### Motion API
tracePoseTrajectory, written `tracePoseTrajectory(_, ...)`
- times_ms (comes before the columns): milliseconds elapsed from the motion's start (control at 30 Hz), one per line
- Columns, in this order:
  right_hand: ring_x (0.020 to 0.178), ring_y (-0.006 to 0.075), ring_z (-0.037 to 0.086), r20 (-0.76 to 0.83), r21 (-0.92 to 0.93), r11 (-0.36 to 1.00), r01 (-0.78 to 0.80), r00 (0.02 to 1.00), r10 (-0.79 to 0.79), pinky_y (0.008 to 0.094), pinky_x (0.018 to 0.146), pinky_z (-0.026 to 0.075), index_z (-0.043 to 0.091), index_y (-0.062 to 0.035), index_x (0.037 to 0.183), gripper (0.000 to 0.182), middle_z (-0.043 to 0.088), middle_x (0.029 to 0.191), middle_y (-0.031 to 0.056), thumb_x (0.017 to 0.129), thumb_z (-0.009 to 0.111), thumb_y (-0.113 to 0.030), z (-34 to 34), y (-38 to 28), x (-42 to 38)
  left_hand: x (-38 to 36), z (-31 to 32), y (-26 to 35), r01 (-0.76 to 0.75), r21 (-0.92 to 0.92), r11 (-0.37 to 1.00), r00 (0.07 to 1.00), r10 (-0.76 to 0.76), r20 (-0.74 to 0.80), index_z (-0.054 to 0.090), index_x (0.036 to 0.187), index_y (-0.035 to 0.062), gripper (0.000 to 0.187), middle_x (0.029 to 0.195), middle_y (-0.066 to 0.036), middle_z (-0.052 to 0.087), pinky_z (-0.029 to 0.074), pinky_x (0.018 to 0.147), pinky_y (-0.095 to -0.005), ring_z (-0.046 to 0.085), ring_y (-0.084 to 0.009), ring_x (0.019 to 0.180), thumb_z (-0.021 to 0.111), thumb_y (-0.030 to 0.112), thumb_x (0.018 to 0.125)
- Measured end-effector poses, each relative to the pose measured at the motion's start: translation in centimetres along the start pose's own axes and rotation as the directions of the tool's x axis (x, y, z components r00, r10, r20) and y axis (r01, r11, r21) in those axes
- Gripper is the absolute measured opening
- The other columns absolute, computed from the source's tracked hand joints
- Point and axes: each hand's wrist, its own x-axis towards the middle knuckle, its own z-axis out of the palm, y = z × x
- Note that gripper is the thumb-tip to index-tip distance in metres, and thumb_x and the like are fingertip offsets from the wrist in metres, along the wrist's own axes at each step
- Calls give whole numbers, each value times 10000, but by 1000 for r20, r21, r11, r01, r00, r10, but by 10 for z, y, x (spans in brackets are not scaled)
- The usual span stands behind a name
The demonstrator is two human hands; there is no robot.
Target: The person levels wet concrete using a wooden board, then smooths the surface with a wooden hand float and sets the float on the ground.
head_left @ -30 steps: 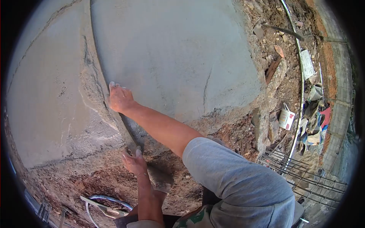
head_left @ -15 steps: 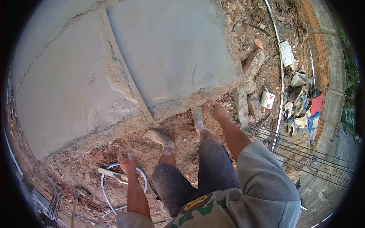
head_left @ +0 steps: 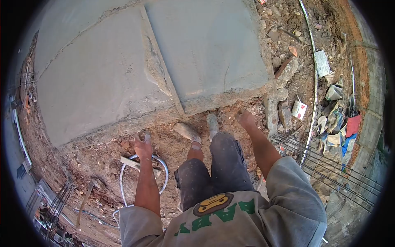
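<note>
Where the slab (head_left: pixel 94 82) meets the soil (head_left: pixel 103 173): its edge crosses in front of both shoes (head_left: pixel 187 131), which stand on the reddish ground.
Straight strip: the narrow piece (head_left: pixel 162 59) lies along the slab between a left and a right section, its near end at the slab edge, with rough cement beside it on the left; both hands are apart from it.
Left hand: the hand (head_left: pixel 142 146) hangs above the soil near the slab edge, its grip loosely curled with thumb and finger parted.
Right hand: the hand (head_left: pixel 245 118) hangs forward of the knees, fingers bent under; whether its grip is fully closed is hidden from this angle.
Hose loop: a pale hose (head_left: pixel 167 173) curls below the left hand, a light-coloured wooden piece (head_left: pixel 130 163) lying across it.
White bucket: the bucket (head_left: pixel 299 110) with red markings stands on rubble to the right; its contents cannot be made out.
Grey bucket: the container (head_left: pixel 334 92) leans beside the sack heap (head_left: pixel 333 140), its inside too small to read.
Sack heap: crumpled pieces, one red, one blue.
Rebar: long bars (head_left: pixel 329 166) lie below the white bucket.
</note>
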Motion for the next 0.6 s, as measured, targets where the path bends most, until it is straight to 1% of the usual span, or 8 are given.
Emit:
tracePoseTrajectory(67, 856, 372, 640, -18, -68, 983, 173, 985, -174, 436, 768, 512, 656, -86, 945, 285, 656, 896, 198, 841, 596, -344, 32, 19, 14, -11, 7, -2, -12, 36, 999, 1000, 12, 6, 583, 1083, -11, 430, 1020, -218, 636, 479, 824, -438, 619, -374, 935, 678, 317, 821)
tracePoseTrajectory(167, 840, 383, 636, 12, -134, 983, 126, 992, -125, 442, 752, 512, 646, -74, 910, 281, 661, 894, 199, 826, 623, -342, 41, 10, 19, -27, 19, -17, 24, 82, 996, 998, -30, 61, 580, 1093, -11, 452, 1036, -209, 635, 469, 848, -445, 608, -376, 973, 686, 319, 804)
tracePoseTrajectory(267, 828, 386, 636, 59, 45, 999, 9, 998, -11, 447, 742, 513, 636, -66, 876, 267, 661, 873, 200, 814, 643, -326, 24, -7, 15, -42, 17, -11, 80, 152, 985, 988, -98, 116, 572, 1112, -9, 475, 1066, -210, 627, 459, 869, -453, 595, -377, 1011, 686, 329, 798)
tracePoseTrajectory(367, 839, 395, 637, 45, 12, 1000, -4, 999, 4, 460, 750, 509, 642, -62, 900, 284, 659, 859, 214, 807, 658, -330, 33, 0, 21, -45, 23, -8, 61, 248, 967, 986, -97, 137, 553, 1149, -5, 508, 1116, -218, 610, 451, 892, -457, 582, -384, 1048, 681, 335, 795)
tracePoseTrajectory(400, 847, 398, 638, 78, -2, 1000, 3, 997, -3, 465, 757, 506, 643, -59, 917, 301, 660, 862, 220, 810, 657, -341, 36, 4, 29, -45, 24, -8, 62, 284, 957, 987, -100, 124, 545, 1163, -4, 520, 1134, -222, 603, 450, 899, -457, 577, -386, 1060, 679, 336, 794)
tracePoseTrajectory(433, 855, 401, 640, 117, -15, 1000, 16, 993, -14, 471, 765, 504, 644, -56, 935, 319, 660, 864, 226, 813, 655, -351, 41, 7, 36, -43, 14, 17, 152, 258, 954, 956, -208, 208, 527, 1197, 6, 562, 1188, -223, 579, 443, 931, -452, 554, -385, 1110, 681, 371, 797)
tracePoseTrajectory(500, 873, 397, 642, 164, 36, 995, -88, 983, 81, 471, 767, 502, 644, -55, 956, 326, 660, 862, 231, 823, 651, -353, 54, 13, 49, -36, 24, 25, 161, 349, 923, 947, -244, 210, 514, 1241, 22, 610, 1227, -214, 564, 436, 956, -443, 534, -377, 1150, 677, 413, 802)
tracePoseTrajectory(600, 903, 377, 648, 218, -7, 999, -53, 974, 54, 433, 754, 508, 647, -75, 957, 299, 666, 947, 223, 821, 655, -342, 45, -14, 72, -19, 46, 47, 125, 412, 902, 933, -248, 261, 479, 1318, 48, 690, 1298, -202, 529, 423, 990, -440, 506, -365, 1202, 664, 474, 808)
